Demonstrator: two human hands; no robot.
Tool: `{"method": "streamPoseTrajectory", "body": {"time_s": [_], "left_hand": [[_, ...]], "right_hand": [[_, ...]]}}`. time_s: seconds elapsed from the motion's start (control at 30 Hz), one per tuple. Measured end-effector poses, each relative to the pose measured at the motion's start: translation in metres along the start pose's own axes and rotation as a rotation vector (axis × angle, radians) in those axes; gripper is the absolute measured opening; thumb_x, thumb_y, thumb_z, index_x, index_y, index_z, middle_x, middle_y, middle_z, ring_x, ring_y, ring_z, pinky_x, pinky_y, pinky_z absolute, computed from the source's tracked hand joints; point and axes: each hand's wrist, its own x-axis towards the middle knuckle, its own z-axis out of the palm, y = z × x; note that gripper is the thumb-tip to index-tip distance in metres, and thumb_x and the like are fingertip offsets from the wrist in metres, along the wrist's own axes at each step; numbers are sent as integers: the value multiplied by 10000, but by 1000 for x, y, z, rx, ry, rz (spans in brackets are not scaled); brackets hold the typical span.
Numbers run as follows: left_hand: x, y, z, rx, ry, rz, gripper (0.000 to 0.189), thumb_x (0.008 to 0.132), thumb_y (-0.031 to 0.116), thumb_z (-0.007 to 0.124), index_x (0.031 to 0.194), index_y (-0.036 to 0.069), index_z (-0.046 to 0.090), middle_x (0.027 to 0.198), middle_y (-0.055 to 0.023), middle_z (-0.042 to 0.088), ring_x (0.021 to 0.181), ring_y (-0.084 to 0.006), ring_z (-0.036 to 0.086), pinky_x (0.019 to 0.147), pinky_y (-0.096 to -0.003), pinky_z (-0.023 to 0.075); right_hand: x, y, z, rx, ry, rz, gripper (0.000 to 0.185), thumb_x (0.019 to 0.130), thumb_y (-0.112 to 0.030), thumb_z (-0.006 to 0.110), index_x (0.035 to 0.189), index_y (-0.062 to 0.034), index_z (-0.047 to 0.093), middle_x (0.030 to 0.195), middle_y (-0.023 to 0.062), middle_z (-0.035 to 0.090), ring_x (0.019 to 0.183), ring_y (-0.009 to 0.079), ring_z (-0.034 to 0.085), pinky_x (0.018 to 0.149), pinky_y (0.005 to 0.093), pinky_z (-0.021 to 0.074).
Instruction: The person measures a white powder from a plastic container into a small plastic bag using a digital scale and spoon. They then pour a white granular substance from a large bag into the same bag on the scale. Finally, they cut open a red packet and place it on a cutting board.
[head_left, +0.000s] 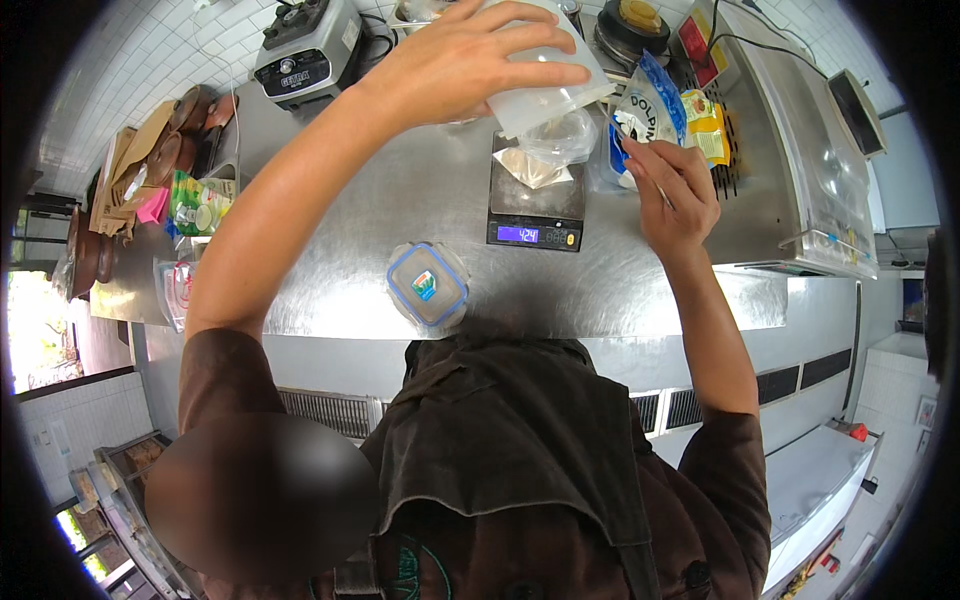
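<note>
My left hand (480, 64) grips a translucent white plastic container (544, 94), tilted above a black digital kitchen scale (536, 202). On the scale's metal plate rests a clear plastic bag (559, 142) with pale powder (534, 166) at its near end. The scale's display is lit and bears digits. My right hand (675, 191) pinches a thin metal utensil (660, 187), probably a spoon; its far end is hard to make out near the container's rim. Just beyond that hand stand a blue-and-white printed packet (649, 112) and a plastic tub (619, 169).
A lidded clear food box (427, 285) sits near the front edge of the steel worktop (337, 247). At the back left stands a Getra blender base (304, 60). A yellow packet (709, 131) leans by a large steel appliance (772, 142). Clay pots (171, 154) and packets crowd the left end.
</note>
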Motion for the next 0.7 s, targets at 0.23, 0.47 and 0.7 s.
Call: {"method": "streamPoseTrajectory", "body": {"time_s": [0.23,0.47,0.7], "left_hand": [[7,1,4,95,-9,35,793,738,36,817,1441,304,568,1467,-32,574,1425,-235,467,1282,-584,190],[8,4,0,35,-77,16,749,795,17,767,1452,307,555,1482,-26,566,1438,-226,456,1283,-595,182],[9,6,3,62,-39,34,725,809,18,748,1449,302,559,1477,-24,561,1441,-229,447,1278,-599,190]], "right_hand": [[10,2,6,19,-55,7,224,807,-77,838,1028,-102,812,928,37,718,784,203,626,681,316,501],[19,4,6,31,-43,34,210,817,-82,831,1025,-106,814,947,39,723,840,211,650,712,325,518],[16,6,4,41,-28,28,202,815,-72,831,1015,-91,814,940,43,726,834,210,651,721,323,522]]}}
